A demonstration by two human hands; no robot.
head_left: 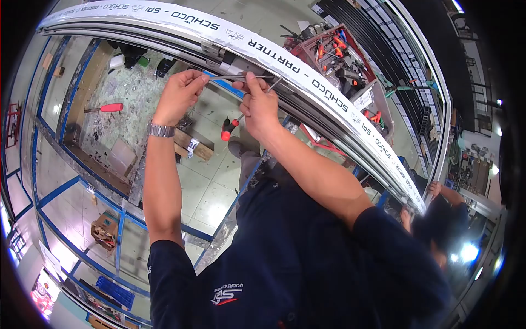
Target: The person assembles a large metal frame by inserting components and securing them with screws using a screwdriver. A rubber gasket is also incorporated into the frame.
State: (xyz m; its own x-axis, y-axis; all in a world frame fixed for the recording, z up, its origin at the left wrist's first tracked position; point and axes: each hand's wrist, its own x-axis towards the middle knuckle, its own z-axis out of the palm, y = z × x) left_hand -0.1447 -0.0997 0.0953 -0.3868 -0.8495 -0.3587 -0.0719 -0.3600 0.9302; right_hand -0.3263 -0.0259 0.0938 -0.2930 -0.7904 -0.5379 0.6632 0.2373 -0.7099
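A long white-taped profile [274,52] with printed lettering arches across the upper view. Under its near edge my left hand [181,94], with a metal watch on the wrist, pinches one end of a thin grey strip [224,77]. My right hand [259,103] is closed on the same strip further right, thumb and index finger pressed together near the profile's grooves. A short thin metal piece [275,83] sticks out beside the right fingertips; whether it is part of the strip I cannot tell.
Below the profile is a blue metal frame [57,192]. A red-handled screwdriver [111,107] lies on a worn board at left. A red-and-black tool [230,128] is below my right hand. Beyond the profile stands a red tool tray [307,50]. Another person [446,219] is at far right.
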